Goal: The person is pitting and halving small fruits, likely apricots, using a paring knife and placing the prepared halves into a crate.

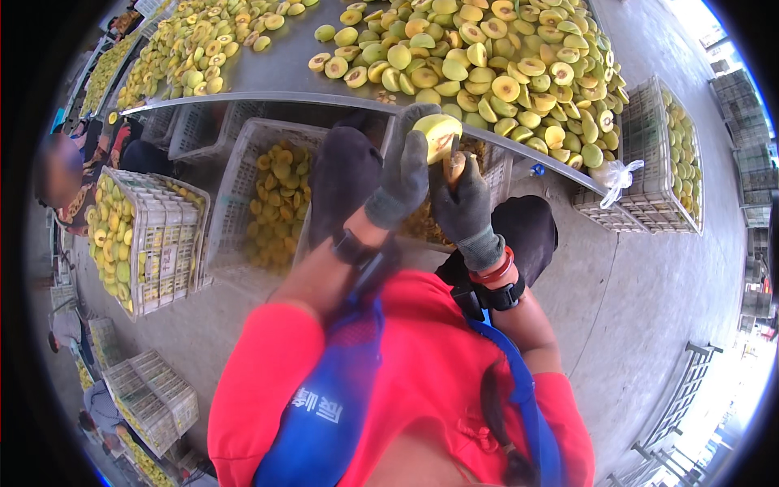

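My left hand (402,170), in a dark grey glove, grips a yellow-green stone-fruit half (439,135) with its cut face showing a brown pit hollow. My right hand (464,201), gloved too, is closed round a small wooden-handled tool (457,168). Its narrow dark metal end is up against the fruit half; whether it goes into the flesh I cannot tell. Both hands are held over my knees at the near edge of a metal table (280,61). Beyond them on the table lies a big heap of fruit halves (487,57).
Below the table, a pale plastic crate (230,213) holds fruit halves, and another crate between my knees is partly hidden. Filled crates (166,243) stand left, and one (641,199) right. A clear plastic bag (621,177) hangs at the table's corner. People sit far left.
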The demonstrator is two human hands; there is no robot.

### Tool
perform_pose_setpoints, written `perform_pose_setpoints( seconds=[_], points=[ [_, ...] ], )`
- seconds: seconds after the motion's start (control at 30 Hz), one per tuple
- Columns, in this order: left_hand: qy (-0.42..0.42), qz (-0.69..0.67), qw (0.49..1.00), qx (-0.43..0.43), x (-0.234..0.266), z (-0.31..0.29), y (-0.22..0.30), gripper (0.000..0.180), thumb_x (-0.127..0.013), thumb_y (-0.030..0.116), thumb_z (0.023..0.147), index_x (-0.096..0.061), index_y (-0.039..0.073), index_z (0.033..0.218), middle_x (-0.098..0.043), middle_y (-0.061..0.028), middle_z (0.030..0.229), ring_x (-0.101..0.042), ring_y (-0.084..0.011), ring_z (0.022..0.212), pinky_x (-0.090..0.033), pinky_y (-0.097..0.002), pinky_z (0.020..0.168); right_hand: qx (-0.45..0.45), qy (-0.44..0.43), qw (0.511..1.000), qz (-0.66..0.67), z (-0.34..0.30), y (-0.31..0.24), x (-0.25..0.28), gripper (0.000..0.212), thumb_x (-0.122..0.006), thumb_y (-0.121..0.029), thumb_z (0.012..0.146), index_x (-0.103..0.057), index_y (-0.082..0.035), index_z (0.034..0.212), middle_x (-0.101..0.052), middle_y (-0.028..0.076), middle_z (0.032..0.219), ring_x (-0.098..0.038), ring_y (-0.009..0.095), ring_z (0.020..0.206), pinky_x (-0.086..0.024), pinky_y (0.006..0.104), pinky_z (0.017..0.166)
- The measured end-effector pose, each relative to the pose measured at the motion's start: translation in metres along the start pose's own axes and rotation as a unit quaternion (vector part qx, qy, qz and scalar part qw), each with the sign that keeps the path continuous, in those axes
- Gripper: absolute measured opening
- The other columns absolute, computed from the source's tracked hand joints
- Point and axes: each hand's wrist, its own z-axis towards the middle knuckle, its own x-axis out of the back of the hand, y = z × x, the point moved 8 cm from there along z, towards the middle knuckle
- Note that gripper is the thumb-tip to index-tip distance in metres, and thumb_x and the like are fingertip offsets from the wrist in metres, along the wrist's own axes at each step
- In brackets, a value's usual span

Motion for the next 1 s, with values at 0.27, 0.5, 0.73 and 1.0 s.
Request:
perform_pose_setpoints(
  seconds=[0.27, 0.5, 0.73, 1.0],
  points=[
    [-0.013, 0.107, 0.992, -0.069, 0.006, -0.004, 0.012, 0.038, -0.036, 0.026, 0.092, -0.048, -0.003, 0.114, -0.052, -0.0153, 0.107, -0.053, -0.0241, 0.097, -0.043, -0.0342, 0.085, 0.074, -0.012, 0.997, -0.014, 0.002, -0.014, 0.004, 0.010, -0.054, -0.007, 0.087, -0.050, -0.002, 0.095, -0.054, 0.003, 0.066, -0.053, 0.012, 0.054, -0.042, 0.0276, 0.048],
    [-0.079, 0.019, 0.996, -0.023, 0.007, -0.004, 0.008, 0.037, -0.037, 0.026, 0.091, -0.049, -0.001, 0.113, -0.054, -0.0151, 0.108, -0.055, -0.0245, 0.094, -0.044, -0.0350, 0.086, -0.244, -0.216, 0.898, 0.295, -0.015, -0.001, -0.017, 0.012, -0.053, -0.008, 0.086, -0.051, -0.004, 0.097, -0.051, 0.000, 0.064, -0.047, 0.006, 0.046, -0.035, 0.0225, 0.041],
    [-0.112, 0.065, 0.991, -0.025, 0.010, -0.001, -0.009, 0.036, -0.035, 0.026, 0.094, -0.052, -0.002, 0.110, -0.056, -0.0141, 0.105, -0.056, -0.0230, 0.096, -0.043, -0.0330, 0.087, -0.105, -0.166, 0.965, 0.171, -0.009, 0.003, -0.014, 0.016, -0.055, -0.007, 0.084, -0.050, -0.004, 0.100, -0.050, 0.000, 0.063, -0.043, 0.007, 0.041, -0.034, 0.0218, 0.036],
    [-0.108, -0.076, 0.985, 0.106, -0.003, -0.001, -0.010, 0.044, -0.040, 0.036, 0.093, -0.054, -0.002, 0.111, -0.062, -0.0140, 0.102, -0.060, -0.0188, 0.091, -0.048, -0.0294, 0.079, -0.228, -0.200, 0.924, 0.234, -0.028, 0.024, -0.027, 0.013, -0.054, -0.010, 0.086, -0.050, -0.005, 0.097, -0.049, 0.000, 0.058, -0.042, 0.008, 0.037, -0.034, 0.0232, 0.034]
  ],
)
